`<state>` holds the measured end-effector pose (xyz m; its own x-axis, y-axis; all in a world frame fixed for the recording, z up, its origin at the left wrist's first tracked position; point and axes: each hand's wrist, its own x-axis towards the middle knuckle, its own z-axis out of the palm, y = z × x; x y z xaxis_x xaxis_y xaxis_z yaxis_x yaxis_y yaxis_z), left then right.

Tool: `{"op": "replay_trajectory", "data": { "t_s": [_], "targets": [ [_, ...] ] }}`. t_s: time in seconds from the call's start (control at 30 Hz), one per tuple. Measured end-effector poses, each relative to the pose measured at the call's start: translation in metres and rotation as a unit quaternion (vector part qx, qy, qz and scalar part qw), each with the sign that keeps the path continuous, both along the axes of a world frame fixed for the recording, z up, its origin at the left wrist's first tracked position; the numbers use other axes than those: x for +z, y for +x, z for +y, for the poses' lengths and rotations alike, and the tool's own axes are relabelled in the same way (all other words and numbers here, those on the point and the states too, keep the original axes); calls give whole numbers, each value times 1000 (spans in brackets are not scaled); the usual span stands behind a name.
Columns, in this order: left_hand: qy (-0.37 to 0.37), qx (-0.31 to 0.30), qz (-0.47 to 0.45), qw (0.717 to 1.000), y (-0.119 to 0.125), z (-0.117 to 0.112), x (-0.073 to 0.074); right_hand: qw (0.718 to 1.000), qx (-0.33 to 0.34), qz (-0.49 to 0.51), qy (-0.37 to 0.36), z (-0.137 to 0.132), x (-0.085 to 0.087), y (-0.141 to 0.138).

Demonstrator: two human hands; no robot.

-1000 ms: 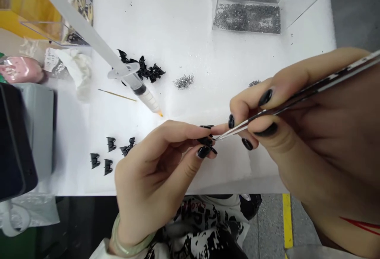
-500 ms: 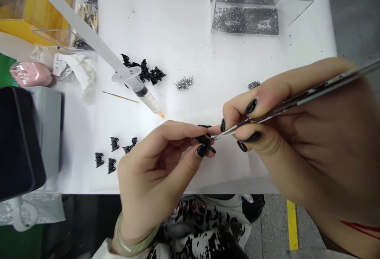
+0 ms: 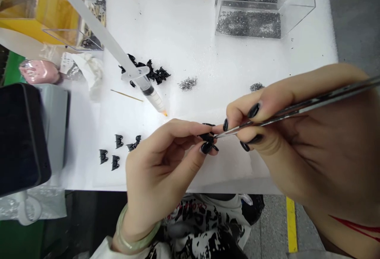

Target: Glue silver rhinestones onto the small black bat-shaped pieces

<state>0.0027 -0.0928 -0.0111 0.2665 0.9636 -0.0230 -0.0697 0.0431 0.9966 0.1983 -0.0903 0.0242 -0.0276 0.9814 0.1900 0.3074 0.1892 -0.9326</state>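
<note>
My left hand (image 3: 160, 168) pinches a small black clip (image 3: 207, 137) between thumb and fingertips above the front of the white foam mat (image 3: 190, 53). My right hand (image 3: 303, 140) is closed on metal tweezers (image 3: 297, 108), whose tips touch the clip. Whether the tips carry anything is too small to tell. Several finished-looking black clips (image 3: 114, 152) lie to the left of my left hand. A pile of black clips (image 3: 154, 73) sits further back, with two small heaps of silver springs (image 3: 187, 83) beside it.
A glue syringe (image 3: 130, 69) lies slanted across the mat, tip toward the hands. A clear box of silver parts (image 3: 249, 14) stands at the back right. A toothpick (image 3: 126, 95), a row of sticks at the back edge, a black device (image 3: 20, 140) at left.
The view has shifted slightly; both hands stay together on the clip, with the tweezers' tips kept at it. Nothing was picked up or released.
</note>
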Motion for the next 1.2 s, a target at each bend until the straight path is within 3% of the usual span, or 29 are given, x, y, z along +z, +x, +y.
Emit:
{"op": "replay_trajectory", "data": {
  "t_s": [0.37,0.47,0.63,0.83,1.0,1.2],
  "targets": [
    [1,-6,-11,1000,-4,0,-4,999,-23,-10,21,-3,-4,1],
    [5,-10,-9,1000,-4,0,-4,1000,-2,-19,15,-4,-5,3],
    [8,-15,-5,1000,-4,1,-2,998,-2,-40,56,-2,-11,2],
    [6,-17,-12,1000,-3,1,-2,996,-13,40,73,-2,-17,2],
    [-13,-16,-23,1000,-3,1,-3,995,15,85,59,0,-16,0],
    [-23,-13,-33,999,-1,1,-2,992,16,78,93,2,-14,0]
  ]
}}
